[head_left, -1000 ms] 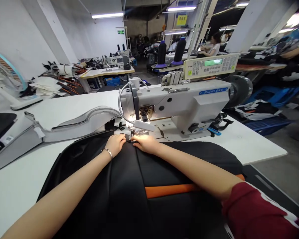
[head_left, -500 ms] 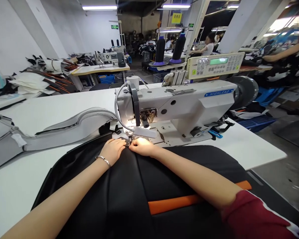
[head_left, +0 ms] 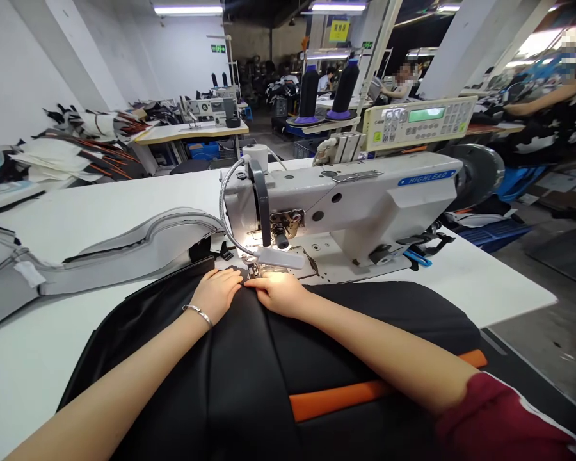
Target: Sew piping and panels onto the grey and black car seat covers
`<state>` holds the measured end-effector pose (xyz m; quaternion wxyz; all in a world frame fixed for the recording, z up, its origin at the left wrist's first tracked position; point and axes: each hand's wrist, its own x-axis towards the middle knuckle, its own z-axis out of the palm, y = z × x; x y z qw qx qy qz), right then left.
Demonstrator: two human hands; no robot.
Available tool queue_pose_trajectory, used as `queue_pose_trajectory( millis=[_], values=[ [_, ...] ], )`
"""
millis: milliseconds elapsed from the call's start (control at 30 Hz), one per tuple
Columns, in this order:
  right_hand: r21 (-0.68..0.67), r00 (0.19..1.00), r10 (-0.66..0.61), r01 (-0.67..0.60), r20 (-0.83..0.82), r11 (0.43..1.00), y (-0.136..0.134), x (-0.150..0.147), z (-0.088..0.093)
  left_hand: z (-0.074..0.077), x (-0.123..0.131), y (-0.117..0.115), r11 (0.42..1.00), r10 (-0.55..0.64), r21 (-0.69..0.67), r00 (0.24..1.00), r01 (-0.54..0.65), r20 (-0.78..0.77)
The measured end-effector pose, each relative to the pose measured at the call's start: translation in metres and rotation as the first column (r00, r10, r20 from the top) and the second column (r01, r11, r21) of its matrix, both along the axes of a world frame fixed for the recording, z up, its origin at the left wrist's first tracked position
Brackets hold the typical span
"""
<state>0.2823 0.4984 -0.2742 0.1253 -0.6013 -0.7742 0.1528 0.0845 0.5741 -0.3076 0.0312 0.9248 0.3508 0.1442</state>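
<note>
A smooth black leather-like cover point(head_left: 249, 384) lies on the white table point(head_left: 19, 365), its long seam point(head_left: 274, 339) running toward the silver metal presser foot point(head_left: 253, 269). My left hand point(head_left: 215, 297) rests flattened on it; my half-curled right hand point(head_left: 282, 294) is nearer the foot. Whether either grip pinches, I can't tell.

Pale wall point(head_left: 187, 51), white pillar point(head_left: 482, 57) at right, grey floor point(head_left: 552, 339), bright tube lights point(head_left: 188, 11) overhead
</note>
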Motion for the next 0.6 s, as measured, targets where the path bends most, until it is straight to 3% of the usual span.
queue_pose_trajectory(
  millis=[300,500,600],
  values=[
    [-0.283,0.968,-0.118,0.052,-0.222,0.958,0.008,-0.001,0.025,0.002,0.000,-0.001,0.996,-0.031,0.086,0.998,0.026,0.060],
    [-0.327,0.967,-0.112,0.031,-0.229,0.944,0.011,0.000,0.027,-0.002,-0.008,0.000,0.987,-0.130,0.115,0.970,0.108,0.206],
    [-0.284,0.979,-0.083,0.028,-0.184,0.959,0.012,-0.001,0.021,0.001,-0.010,-0.002,0.982,-0.180,0.086,0.973,0.168,0.148]
  ],
)
